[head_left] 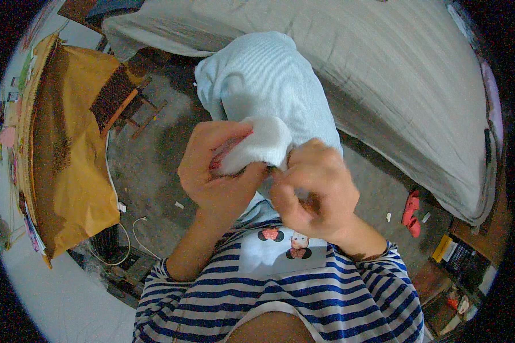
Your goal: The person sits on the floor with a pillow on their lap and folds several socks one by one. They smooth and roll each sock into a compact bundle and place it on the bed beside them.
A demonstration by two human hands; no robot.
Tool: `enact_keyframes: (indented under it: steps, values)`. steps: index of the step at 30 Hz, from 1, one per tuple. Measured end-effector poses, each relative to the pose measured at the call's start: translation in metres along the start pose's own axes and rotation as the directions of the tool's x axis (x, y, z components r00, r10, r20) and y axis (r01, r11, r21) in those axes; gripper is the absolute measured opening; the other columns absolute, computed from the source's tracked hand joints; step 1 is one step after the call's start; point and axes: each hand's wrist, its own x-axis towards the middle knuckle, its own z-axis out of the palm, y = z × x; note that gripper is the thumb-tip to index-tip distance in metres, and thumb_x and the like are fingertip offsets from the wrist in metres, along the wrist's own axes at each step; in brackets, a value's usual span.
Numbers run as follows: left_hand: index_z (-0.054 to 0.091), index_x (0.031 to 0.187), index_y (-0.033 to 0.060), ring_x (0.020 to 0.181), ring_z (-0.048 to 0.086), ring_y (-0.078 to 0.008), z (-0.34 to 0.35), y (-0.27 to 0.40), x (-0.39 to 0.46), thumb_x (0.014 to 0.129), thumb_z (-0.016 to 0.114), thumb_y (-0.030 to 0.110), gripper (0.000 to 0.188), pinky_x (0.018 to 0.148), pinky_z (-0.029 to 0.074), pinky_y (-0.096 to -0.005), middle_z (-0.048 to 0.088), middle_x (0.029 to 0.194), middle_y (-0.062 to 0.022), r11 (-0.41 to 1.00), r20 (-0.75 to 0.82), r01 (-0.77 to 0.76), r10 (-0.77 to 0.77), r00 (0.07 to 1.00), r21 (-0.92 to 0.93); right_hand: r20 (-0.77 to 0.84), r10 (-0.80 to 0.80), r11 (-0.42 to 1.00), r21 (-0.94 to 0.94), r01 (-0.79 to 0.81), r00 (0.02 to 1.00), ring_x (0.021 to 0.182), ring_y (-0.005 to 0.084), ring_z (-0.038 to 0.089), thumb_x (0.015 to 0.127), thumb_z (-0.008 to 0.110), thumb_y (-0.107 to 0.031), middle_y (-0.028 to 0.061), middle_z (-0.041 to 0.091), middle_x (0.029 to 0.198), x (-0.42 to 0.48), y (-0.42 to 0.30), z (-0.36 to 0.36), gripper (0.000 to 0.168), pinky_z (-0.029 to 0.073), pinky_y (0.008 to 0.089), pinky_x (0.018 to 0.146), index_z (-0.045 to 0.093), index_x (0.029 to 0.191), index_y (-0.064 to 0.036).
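My left hand (210, 165) grips a white fabric piece (266, 139), with thumb and fingers pressing it from both sides. Some red shows between the fabric and my fingers. At the fabric's lower right edge my right hand (319, 188) has its fingertips drawn together, blurred by motion. Whether something thin is pinched there is too blurred to tell. Both hands are above my lap, over my legs in light blue ribbed trousers (270, 77).
A bed with a grey sheet (395, 77) stands ahead and to the right. On the left is a table draped with a yellow-brown cover (86, 184), beside a wooden chair (120, 111). Red slippers (410, 212) and a white cable (139, 236) lie on the grey floor (154, 180).
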Motion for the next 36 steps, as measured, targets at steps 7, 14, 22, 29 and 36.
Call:
enact_keyframes:
  steps: [7, 14, 22, 29, 36]
  values:
    - [0.066, 0.095, 0.0087, 0.079, 0.064, -0.0228, -0.008, 0.002, 0.003, 0.056, 0.083, 0.006, 0.043, 0.068, 0.053, -0.0300, 0.065, 0.092, -0.0108, 0.993, 0.027, -0.116, 0.115, 0.993, 0.035, -0.283, 0.220, 0.969, 0.177, -0.174, 0.934, 0.072, 0.0226, 0.056, 0.066, 0.073, 0.002, 0.0120, 0.059, 0.082, 0.005, 0.006, 0.013, 0.024, 0.046, 0.0294, 0.062, 0.057, 0.084, -0.002]
    - [0.068, 0.096, 0.0160, 0.074, 0.065, -0.0240, -0.013, 0.015, -0.010, 0.057, 0.085, 0.011, 0.043, 0.057, 0.052, -0.0306, 0.065, 0.096, -0.0121, 0.962, 0.099, -0.254, 0.244, 0.965, 0.100, -0.320, 0.267, 0.956, 0.208, -0.208, 0.909, 0.064, 0.0207, 0.056, 0.068, 0.071, 0.002, 0.0122, 0.059, 0.078, 0.001, 0.006, 0.008, 0.020, 0.046, 0.0270, 0.060, 0.054, 0.076, -0.003]
    - [0.064, 0.096, 0.0065, 0.083, 0.062, -0.0206, -0.011, -0.004, -0.004, 0.059, 0.085, 0.011, 0.043, 0.071, 0.051, -0.0286, 0.063, 0.098, -0.0135, 0.985, 0.036, -0.168, 0.169, 0.985, -0.030, -0.265, 0.439, 0.853, 0.425, -0.305, 0.858, 0.064, 0.0154, 0.057, 0.074, 0.071, 0.000, 0.0107, 0.061, 0.077, 0.008, -0.002, 0.010, 0.014, 0.046, 0.0251, 0.059, 0.058, 0.079, -0.001]
    - [0.056, 0.110, 0.0030, 0.089, 0.059, -0.0146, -0.003, 0.023, 0.000, 0.068, 0.084, 0.010, 0.051, 0.078, 0.049, -0.0271, 0.060, 0.105, -0.0087, 0.925, 0.121, 0.268, -0.244, 0.962, -0.268, -0.220, 0.236, 0.952, 0.247, -0.180, 0.946, 0.065, 0.0176, 0.060, 0.074, 0.073, 0.002, 0.0113, 0.064, 0.081, 0.002, 0.005, -0.001, 0.014, 0.048, 0.0261, 0.059, 0.062, 0.084, 0.000]
    - [0.058, 0.115, 0.0025, 0.093, 0.060, -0.0142, -0.011, 0.023, 0.003, 0.068, 0.081, 0.006, 0.052, 0.080, 0.048, -0.0257, 0.061, 0.107, -0.0062, 0.941, 0.234, 0.289, -0.245, 0.941, -0.176, 0.035, 0.487, 0.768, 0.459, -0.447, 0.873, 0.067, 0.0105, 0.057, 0.081, 0.070, -0.001, 0.0054, 0.062, 0.080, 0.004, -0.007, -0.007, 0.011, 0.046, 0.0230, 0.061, 0.061, 0.088, -0.001]
